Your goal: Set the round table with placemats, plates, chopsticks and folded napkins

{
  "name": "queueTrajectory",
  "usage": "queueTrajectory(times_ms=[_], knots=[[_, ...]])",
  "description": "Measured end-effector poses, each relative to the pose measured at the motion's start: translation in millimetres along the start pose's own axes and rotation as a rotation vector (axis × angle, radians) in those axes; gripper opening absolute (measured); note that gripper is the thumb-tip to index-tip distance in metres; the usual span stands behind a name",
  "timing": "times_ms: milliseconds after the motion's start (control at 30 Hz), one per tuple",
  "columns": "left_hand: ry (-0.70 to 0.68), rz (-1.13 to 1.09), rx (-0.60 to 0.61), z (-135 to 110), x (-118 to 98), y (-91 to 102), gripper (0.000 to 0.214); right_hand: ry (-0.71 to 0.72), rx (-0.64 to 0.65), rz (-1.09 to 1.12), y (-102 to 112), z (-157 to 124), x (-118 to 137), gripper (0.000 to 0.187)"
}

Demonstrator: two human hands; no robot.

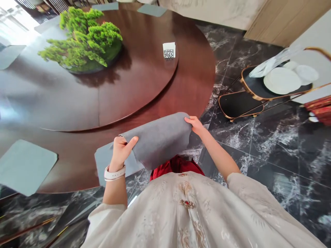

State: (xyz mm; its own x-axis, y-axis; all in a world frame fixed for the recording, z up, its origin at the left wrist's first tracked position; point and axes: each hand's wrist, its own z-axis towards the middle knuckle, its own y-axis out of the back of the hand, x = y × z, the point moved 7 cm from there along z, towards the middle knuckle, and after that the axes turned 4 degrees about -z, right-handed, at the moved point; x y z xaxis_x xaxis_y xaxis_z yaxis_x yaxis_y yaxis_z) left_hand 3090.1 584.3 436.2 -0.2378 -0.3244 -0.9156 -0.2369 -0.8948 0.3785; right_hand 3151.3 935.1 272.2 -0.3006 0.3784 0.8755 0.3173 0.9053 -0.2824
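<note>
A grey placemat (162,137) hangs between my two hands at the near edge of the round wooden table (199,62), its upper part bent over and its lower part drooping toward me. My left hand (122,150) grips its left end, thumb on top; a white band circles that wrist. At the far right corner, my right hand (194,124) pinches it between thumb and fingers. Below and left of my left hand, another placemat (103,160) lies on the table edge, partly covered. Farther left rests a flat pale grey placemat (28,167).
A raised turntable (139,79) carries a green bonsai arrangement (88,44) and a small white holder (169,50). To the right, a gold-framed trolley (245,82) holds white plates (282,81) and clear plastic. More placemats (152,10) lie along the far edge.
</note>
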Motion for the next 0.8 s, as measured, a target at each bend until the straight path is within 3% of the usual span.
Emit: queueTrajectory(times_ms=[100,167,233,333,433,500,567,700,800], knots=[[-0.003,0.024,0.065,22,1,-25.8,0.075,0.206,-0.025,0.023,24,31,38,0.044],[0.010,0.030,0.019,40,3,-38.7,0.076,0.196,0.039,0.028,34,55,47,0.044],[0.022,0.025,-0.001,60,1,-55.7,0.077,0.098,0.107,0.022,42,78,42,0.046],[-0.008,0.014,0.023,92,-17,-82.8,0.075,-0.100,0.177,0.017,51,108,15,0.046],[-0.035,0.052,-0.014,115,-45,-89.8,0.065,-0.302,0.265,0.036,59,126,-20,0.045],[-0.031,0.110,-0.113,121,-64,-77.3,0.055,-0.363,0.313,0.076,72,136,-32,0.046],[-0.026,0.172,-0.258,117,-81,-56.6,0.045,-0.320,0.268,0.126,101,153,-29,0.045],[-0.045,0.284,-0.654,85,-108,-25.6,0.034,-0.097,-0.087,0.090,198,194,3,0.034],[0.005,0.358,-1.017,44,-116,-31.9,0.032,-0.016,-0.211,-0.060,258,212,20,0.039]])
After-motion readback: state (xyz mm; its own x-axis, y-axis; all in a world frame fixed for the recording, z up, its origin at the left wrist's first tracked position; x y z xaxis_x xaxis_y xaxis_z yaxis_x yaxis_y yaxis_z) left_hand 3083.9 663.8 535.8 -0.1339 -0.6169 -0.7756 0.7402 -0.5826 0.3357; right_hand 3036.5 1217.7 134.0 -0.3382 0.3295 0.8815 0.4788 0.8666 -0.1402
